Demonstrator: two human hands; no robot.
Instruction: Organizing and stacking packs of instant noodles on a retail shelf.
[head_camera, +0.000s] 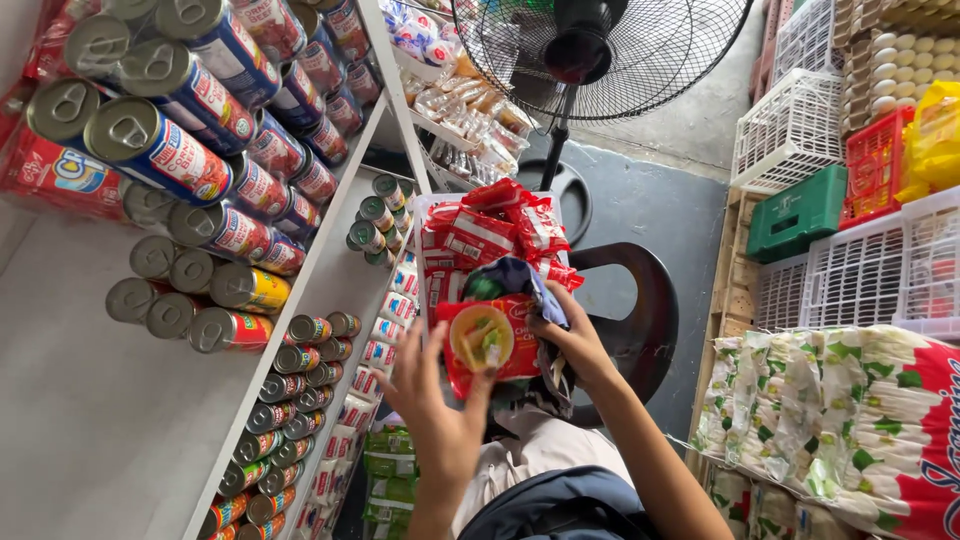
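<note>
My left hand grips the lower edge of a red noodle packet with a bowl picture on it. My right hand holds the packet's right side together with a blue-grey cloth. Just beyond the packet lies a pile of red snack packets in a white tray, which rests over a dark plastic chair.
White shelves on the left carry several rows of cans and small boxes. A black standing fan rises behind the chair. White crates, a green crate, egg trays and wrapped bundles stand at the right.
</note>
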